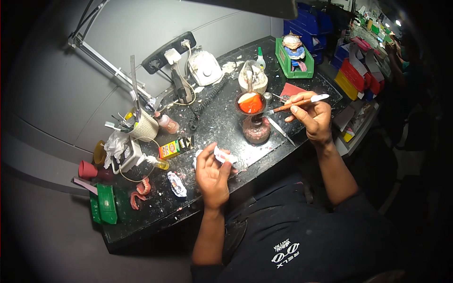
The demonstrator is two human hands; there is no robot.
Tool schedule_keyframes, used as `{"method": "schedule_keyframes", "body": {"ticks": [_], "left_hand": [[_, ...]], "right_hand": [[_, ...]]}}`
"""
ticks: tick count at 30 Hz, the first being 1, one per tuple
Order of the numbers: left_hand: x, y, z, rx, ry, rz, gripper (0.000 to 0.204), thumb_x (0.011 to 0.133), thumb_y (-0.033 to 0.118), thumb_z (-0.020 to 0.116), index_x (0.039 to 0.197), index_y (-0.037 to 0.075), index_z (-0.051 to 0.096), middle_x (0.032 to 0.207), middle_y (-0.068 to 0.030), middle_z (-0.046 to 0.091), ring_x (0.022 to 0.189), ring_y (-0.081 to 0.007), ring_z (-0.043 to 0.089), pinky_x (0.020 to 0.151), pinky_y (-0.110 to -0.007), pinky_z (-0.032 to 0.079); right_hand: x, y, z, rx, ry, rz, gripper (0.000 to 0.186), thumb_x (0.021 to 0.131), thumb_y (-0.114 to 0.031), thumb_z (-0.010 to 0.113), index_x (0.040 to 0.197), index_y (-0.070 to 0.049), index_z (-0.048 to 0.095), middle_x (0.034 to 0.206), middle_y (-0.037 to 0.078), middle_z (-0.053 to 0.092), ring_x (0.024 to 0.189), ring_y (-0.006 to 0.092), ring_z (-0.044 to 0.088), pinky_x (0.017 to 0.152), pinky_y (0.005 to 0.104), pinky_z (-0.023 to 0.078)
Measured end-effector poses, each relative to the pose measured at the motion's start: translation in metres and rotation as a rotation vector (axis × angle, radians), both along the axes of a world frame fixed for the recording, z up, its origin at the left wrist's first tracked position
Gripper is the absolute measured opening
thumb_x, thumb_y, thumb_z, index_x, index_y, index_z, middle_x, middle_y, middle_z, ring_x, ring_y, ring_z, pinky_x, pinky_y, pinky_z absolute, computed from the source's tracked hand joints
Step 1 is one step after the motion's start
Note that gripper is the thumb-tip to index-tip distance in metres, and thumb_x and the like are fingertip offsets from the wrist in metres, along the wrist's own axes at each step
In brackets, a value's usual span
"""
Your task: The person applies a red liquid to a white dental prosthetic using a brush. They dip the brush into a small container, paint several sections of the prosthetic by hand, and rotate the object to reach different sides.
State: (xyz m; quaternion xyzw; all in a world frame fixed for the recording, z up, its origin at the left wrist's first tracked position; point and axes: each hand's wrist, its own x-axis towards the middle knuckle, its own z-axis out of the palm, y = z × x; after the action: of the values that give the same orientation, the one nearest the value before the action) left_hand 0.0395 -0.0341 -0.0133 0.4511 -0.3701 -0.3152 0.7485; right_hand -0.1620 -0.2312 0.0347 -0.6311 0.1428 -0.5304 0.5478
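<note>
Pinching the slim wooden-handled metal spatula (pixel 295 104), the right hand (pixel 315 119) aims its tip left into the orange wax bowl (pixel 250 103), while left hand (pixel 212 177) fingers close around a small white cast (pixel 223 156).

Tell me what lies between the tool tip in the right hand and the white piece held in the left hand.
Nothing visible: from the tool in the right hand to the white piece in the left hand, only bare black benchtop; the burner stands beside.

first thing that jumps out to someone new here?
Probably the glowing orange bowl on its stand at mid-bench, where the right hand dips a wooden-handled tool. Next, the left hand holding a small white dental cast over the front edge of the cluttered black bench. Pink denture pieces lie far left.
</note>
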Motion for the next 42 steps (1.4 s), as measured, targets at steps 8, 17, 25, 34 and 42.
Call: {"method": "schedule_keyframes", "body": {"ticks": [8,17,25,34,42], "left_hand": [[-0.003,-0.025,-0.001,-0.012,0.078,-0.177,0.054,0.099,0.005,0.058,0.148,-0.004,0.036,0.121,-0.0184,0.060,0.089,-0.0175,0.066,0.068,-0.027,0.057],[0.002,-0.007,0.001,0.006,0.265,-0.169,0.059,0.100,0.006,0.058,0.152,-0.003,0.032,0.126,-0.0197,0.058,0.090,-0.0133,0.060,0.070,-0.027,0.052],[-0.003,-0.005,0.007,0.027,0.202,-0.181,0.080,0.085,-0.005,0.073,0.152,-0.005,0.030,0.132,-0.0171,0.054,0.103,-0.0140,0.058,0.089,-0.025,0.050],[-0.004,-0.002,0.006,0.020,0.165,-0.290,0.075,0.087,-0.012,0.067,0.152,-0.007,0.029,0.133,-0.0150,0.052,0.122,-0.0196,0.055,0.104,-0.031,0.044],[-0.002,0.000,0.003,0.003,0.128,-0.300,0.074,0.088,-0.010,0.068,0.151,-0.008,0.031,0.132,-0.0150,0.055,0.121,-0.0195,0.055,0.104,-0.030,0.044]], "right_hand": [[0.003,-0.002,-0.007,0.003,0.011,-0.006,0.016,0.092,0.003,0.061,0.107,0.008,0.060,0.103,0.019,0.065,0.092,0.0245,0.070,0.069,0.0322,0.065],[0.000,-0.003,-0.003,-0.026,0.007,-0.003,0.017,0.092,0.002,0.060,0.109,0.007,0.059,0.106,0.019,0.065,0.096,0.0265,0.070,0.070,0.0337,0.065],[-0.002,-0.005,-0.006,-0.051,0.022,-0.005,0.018,0.092,0.002,0.059,0.109,0.007,0.060,0.105,0.020,0.065,0.096,0.0269,0.070,0.070,0.0333,0.065],[0.007,0.049,0.009,0.051,0.040,0.254,0.015,0.089,0.001,0.060,0.104,0.005,0.061,0.101,0.018,0.066,0.092,0.0267,0.071,0.071,0.0339,0.062],[0.013,0.054,-0.003,0.022,0.074,0.306,0.017,0.087,0.006,0.062,0.103,0.006,0.062,0.101,0.018,0.067,0.094,0.0222,0.069,0.080,0.0346,0.059]]}}
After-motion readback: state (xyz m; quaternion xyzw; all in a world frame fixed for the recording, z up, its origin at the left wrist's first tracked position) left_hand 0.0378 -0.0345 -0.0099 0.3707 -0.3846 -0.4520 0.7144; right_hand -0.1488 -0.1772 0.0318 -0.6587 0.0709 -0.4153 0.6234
